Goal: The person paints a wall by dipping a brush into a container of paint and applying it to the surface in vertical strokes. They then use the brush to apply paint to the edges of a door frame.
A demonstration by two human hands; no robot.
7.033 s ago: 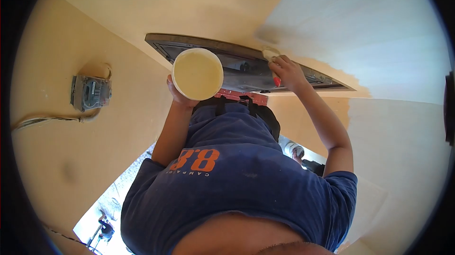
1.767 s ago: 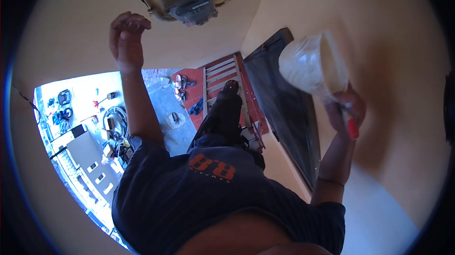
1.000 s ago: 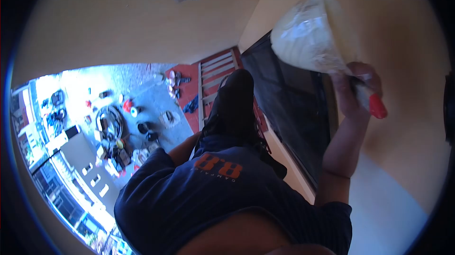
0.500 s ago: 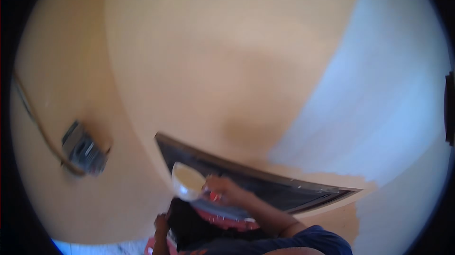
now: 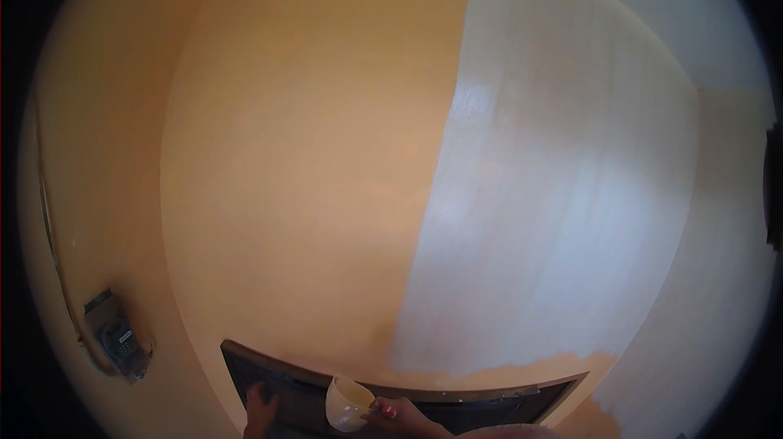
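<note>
Low in the head view, we had our right hand (image 5: 393, 418) closed on the edge of a white tub (image 5: 346, 408), with the red end of a brush handle (image 5: 390, 412) showing at the fingers. The tub leaned, its mouth facing up and to the right, in front of a dark door (image 5: 302, 403). We held our left hand (image 5: 261, 408) apart from the tub, thumb and fingers parted and slightly bent; whether it touched the door, we couldn't tell. Above, the wall (image 5: 318, 161) was orange-tan beside a pale bluish-white area (image 5: 546, 178). A meter box (image 5: 121, 343) hung at far left.
</note>
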